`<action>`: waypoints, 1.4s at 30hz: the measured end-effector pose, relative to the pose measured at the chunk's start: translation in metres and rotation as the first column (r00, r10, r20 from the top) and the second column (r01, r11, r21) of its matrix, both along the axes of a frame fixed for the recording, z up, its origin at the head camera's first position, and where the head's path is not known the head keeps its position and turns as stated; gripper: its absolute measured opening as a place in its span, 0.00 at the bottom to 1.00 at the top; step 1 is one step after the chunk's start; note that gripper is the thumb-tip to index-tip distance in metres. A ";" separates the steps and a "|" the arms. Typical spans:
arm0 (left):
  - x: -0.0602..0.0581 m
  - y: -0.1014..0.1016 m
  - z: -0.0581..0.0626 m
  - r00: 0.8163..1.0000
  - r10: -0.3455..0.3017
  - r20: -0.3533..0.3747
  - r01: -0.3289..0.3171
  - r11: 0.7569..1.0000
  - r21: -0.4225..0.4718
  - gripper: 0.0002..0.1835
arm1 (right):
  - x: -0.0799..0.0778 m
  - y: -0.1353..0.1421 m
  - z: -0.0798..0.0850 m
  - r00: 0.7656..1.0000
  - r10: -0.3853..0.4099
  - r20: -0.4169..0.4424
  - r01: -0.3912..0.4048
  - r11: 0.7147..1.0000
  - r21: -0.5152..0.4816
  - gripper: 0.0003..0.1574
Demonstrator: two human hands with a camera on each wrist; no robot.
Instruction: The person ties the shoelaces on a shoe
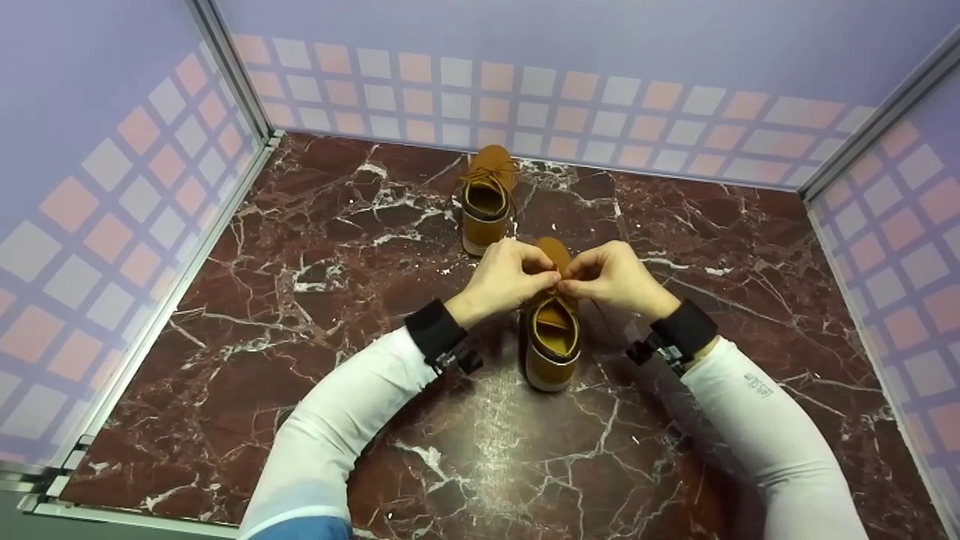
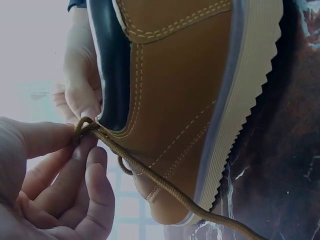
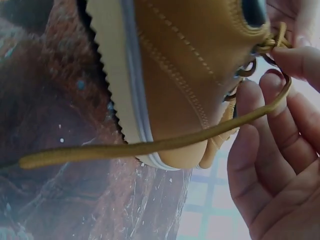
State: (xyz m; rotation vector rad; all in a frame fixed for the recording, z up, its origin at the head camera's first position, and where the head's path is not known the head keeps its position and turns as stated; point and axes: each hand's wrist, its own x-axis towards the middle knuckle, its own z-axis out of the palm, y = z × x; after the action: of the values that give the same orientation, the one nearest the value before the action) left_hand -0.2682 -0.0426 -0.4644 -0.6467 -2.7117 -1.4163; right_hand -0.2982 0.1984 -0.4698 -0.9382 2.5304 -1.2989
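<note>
A tan lace-up shoe (image 1: 551,367) stands upright on the marbled surface, its heel toward me. Over its tongue, both hands meet at the brown shoelace (image 2: 170,189). My left hand (image 1: 504,279) pinches a small loop of lace between thumb and fingertips at the shoe's throat. Opposite it, my right hand (image 1: 619,281) pinches lace at the same knot, thumb against forefinger. In the right wrist view, a long lace end (image 3: 150,148) hangs across the shoe's side, down from the right fingers. The hands partly hide the knot in the head view.
The matching tan shoe (image 1: 487,225) stands farther back and slightly left, its lace tied in a bow. Dark red marbled surface (image 1: 360,247) lies under both. Panels with pink and white squares (image 1: 457,101) enclose the back and both sides, with metal frame edges (image 1: 232,67).
</note>
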 end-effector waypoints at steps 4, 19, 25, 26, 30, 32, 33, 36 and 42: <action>0.000 0.000 0.000 1.000 0.001 -0.027 -0.001 1.000 -0.001 0.09 | 0.000 -0.004 -0.003 0.997 0.022 -0.075 -0.020 1.000 0.017 0.07; 0.002 0.000 -0.002 0.997 -0.004 -0.071 0.005 1.000 0.021 0.08 | 0.006 -0.012 -0.015 0.986 -0.032 0.164 0.041 0.998 -0.051 0.05; 0.004 0.001 0.000 0.999 -0.004 -0.042 0.005 0.999 0.034 0.09 | 0.005 -0.003 -0.014 0.796 0.064 0.601 0.111 0.962 -0.250 0.13; 0.004 0.001 0.000 0.999 -0.004 -0.041 0.006 0.999 0.038 0.08 | 0.005 -0.001 -0.014 0.768 0.088 0.635 0.119 0.954 -0.276 0.14; 0.004 0.001 -0.001 0.999 -0.006 -0.041 0.008 0.999 0.044 0.08 | 0.005 0.004 -0.016 0.714 0.168 0.679 0.100 0.936 -0.337 0.18; 0.004 0.001 -0.002 0.999 -0.007 -0.042 0.009 0.999 0.043 0.08 | 0.005 0.004 -0.015 0.708 0.185 0.682 0.087 0.935 -0.344 0.18; 0.004 0.001 -0.002 0.999 -0.008 -0.042 0.010 0.999 0.042 0.08 | 0.005 0.004 -0.015 0.703 0.182 0.688 0.092 0.935 -0.341 0.17; 0.004 0.001 -0.002 0.999 -0.015 -0.046 0.017 0.999 0.040 0.07 | 0.006 0.004 -0.011 0.685 0.154 0.712 0.137 0.933 -0.334 0.17; 0.005 0.002 -0.001 0.998 -0.020 -0.055 0.023 0.999 0.041 0.07 | 0.009 0.003 -0.002 0.706 0.113 0.699 0.141 0.945 -0.295 0.18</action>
State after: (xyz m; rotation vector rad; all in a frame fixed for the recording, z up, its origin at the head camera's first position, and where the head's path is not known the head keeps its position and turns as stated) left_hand -0.2633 -0.0409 -0.4653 -0.7035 -2.6341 -1.4335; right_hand -0.2893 0.2012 -0.4715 -0.3225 1.7445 -1.7035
